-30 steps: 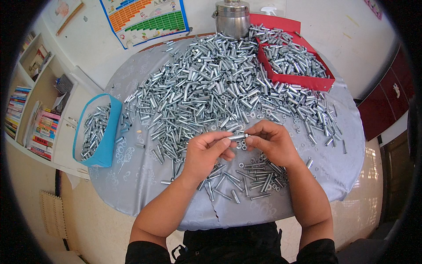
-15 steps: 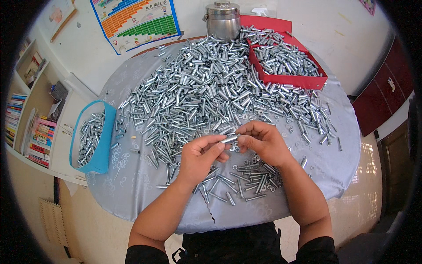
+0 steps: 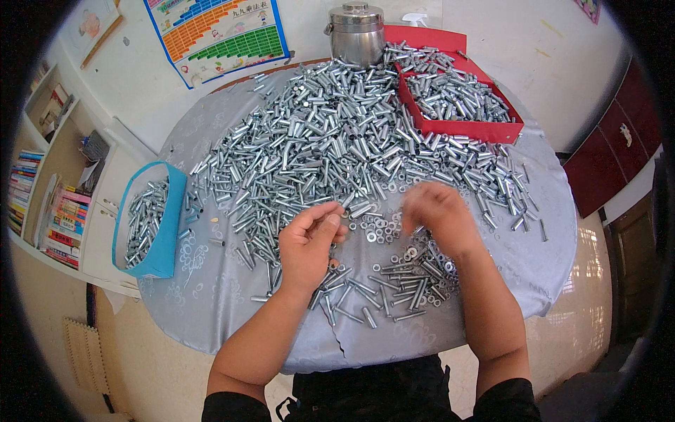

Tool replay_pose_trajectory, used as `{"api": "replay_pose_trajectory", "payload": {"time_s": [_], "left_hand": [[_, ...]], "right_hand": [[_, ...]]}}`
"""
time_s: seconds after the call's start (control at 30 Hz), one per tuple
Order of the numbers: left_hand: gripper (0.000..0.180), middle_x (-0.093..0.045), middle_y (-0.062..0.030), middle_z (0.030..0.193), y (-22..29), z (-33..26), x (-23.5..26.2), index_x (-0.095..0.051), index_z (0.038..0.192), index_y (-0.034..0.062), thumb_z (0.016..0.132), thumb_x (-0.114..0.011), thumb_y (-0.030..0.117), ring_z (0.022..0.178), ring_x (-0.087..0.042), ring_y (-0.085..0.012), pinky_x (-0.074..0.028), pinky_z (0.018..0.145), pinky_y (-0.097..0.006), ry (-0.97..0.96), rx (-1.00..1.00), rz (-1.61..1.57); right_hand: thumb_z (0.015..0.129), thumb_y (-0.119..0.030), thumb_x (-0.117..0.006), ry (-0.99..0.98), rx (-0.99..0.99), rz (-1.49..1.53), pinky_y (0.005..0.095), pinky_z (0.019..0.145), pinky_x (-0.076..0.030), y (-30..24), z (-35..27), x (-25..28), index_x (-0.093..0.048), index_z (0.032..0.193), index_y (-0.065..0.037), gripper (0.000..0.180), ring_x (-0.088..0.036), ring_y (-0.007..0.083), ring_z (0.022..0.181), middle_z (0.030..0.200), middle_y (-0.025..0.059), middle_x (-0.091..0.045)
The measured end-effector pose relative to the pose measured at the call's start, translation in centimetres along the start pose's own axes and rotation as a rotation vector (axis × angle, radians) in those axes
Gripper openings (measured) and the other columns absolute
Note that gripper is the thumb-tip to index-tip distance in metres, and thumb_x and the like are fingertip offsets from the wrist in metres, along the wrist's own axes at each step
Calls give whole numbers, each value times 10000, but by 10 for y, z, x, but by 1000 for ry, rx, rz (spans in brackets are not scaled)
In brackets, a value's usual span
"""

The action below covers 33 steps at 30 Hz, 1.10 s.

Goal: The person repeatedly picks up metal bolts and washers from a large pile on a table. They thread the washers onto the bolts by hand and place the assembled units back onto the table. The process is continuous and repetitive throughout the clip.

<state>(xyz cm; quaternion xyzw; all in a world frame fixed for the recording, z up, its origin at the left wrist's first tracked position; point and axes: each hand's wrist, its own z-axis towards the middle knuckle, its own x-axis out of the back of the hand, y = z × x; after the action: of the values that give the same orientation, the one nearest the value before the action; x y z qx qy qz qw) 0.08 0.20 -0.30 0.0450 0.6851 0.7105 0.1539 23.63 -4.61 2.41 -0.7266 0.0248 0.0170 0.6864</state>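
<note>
My left hand [image 3: 308, 243] is over the near edge of a big heap of metal sleeves and bolts [image 3: 316, 141]. Its thumb rests against curled fingers; whatever lies between them is hidden. To its right, my right hand [image 3: 441, 216] hovers over the loose nuts and washers [image 3: 380, 228], its fingers smeared by motion. Below and between the hands lie several long bolts [image 3: 401, 281] among more washers. A short sleeve bolt [image 3: 369, 317] rests nearest to me on the silvery tablecloth [image 3: 394, 344].
A blue basket [image 3: 169, 232] of metal fasteners stands at the left edge. At the back right is a red box [image 3: 471, 130] full of bolts and sleeves, beside a steel pot [image 3: 356, 35]. A bookshelf [image 3: 53, 190] stands left of the round table.
My hands have moved apart. The metal sleeve that was held between them no longer shows there. The right hand has moved right and is blurred; the left has shifted slightly left.
</note>
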Motion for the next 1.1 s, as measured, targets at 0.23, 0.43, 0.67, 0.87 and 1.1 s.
{"api": "replay_pose_trajectory", "payload": {"time_s": [0.23, 0.43, 0.67, 0.87, 1.1], "left_hand": [[221, -690, -60, 1011, 1, -3, -3, -640, 1132, 15, 942, -592, 118, 754, -653, -102, -502, 494, -203, 10, 3, 20], [206, -693, -69, 1006, -1, 2, 1, -645, 1112, 5, 934, -588, 91, 765, -644, -92, -513, 480, -207, 48, -54, 21], [159, -693, -49, 959, 4, -1, 0, -671, 1055, 22, 917, -605, 63, 777, -628, -99, -553, 520, -250, 70, 11, 82], [154, -696, -49, 946, 1, 0, 1, -674, 1047, 18, 914, -609, 61, 776, -629, -97, -552, 548, -248, 63, -14, 94], [156, -702, -61, 954, -5, 3, 3, -671, 1048, 0, 917, -605, 56, 774, -638, -101, -542, 658, -235, 49, -54, 105]], "right_hand": [[1008, -370, -449, 215, 266, 444, 391, 998, -455, 8, 6, 3, -418, 1350, 67, 555, -592, 300, 1151, 1241, 224, -588], [992, -348, -503, 268, 173, 240, 334, 782, -544, 15, 6, -1, -627, 1095, 51, 430, -690, 227, 838, 939, 143, -690], [949, -192, -579, 260, 179, -38, 297, 732, -524, 19, 6, -9, -662, 1027, 21, 241, -659, 194, 753, 863, 91, -691], [814, -120, -675, 108, 607, -926, 385, 880, -477, 34, 8, -17, -683, 1042, -34, 244, -609, 311, 947, 970, 123, -668], [771, -92, -685, 87, 552, -1113, 409, 906, -448, 35, 8, -27, -670, 987, -47, 221, -571, 315, 993, 999, 124, -630]]}}
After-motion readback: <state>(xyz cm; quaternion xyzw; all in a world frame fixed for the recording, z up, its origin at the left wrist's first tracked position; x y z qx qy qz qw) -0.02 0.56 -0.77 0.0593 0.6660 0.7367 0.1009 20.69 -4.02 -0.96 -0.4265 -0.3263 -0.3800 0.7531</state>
